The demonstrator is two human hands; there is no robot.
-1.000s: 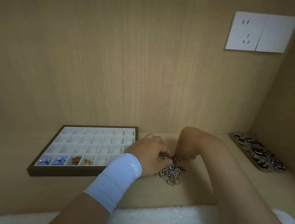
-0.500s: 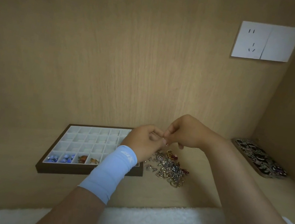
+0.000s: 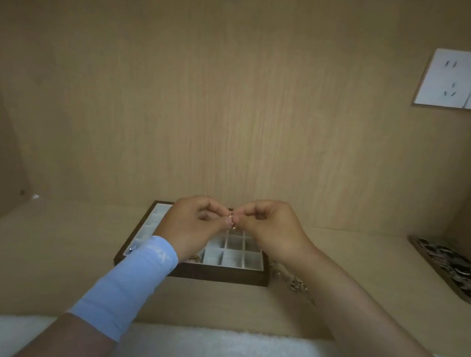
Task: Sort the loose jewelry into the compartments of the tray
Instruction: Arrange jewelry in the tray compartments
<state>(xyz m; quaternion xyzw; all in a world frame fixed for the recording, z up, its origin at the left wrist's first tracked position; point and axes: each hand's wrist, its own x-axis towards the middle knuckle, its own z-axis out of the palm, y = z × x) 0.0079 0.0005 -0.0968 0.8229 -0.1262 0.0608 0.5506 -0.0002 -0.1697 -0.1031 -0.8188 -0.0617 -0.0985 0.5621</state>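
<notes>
Both hands have swung over from the pile, where they worked half a second ago. The left hand [image 3: 191, 226] and right hand [image 3: 272, 232] meet fingertip to fingertip, each pinching a small gold piece [image 3: 231, 221] held above the tray [image 3: 214, 275] near its 12 o'clock edge. The pile [image 3: 296, 283] lies at the tray's 3 o'clock, partly hidden by the right forearm [image 3: 361, 311]. A few pieces sit in the near-row compartments beside the blue sleeve [image 3: 135, 282].
</notes>
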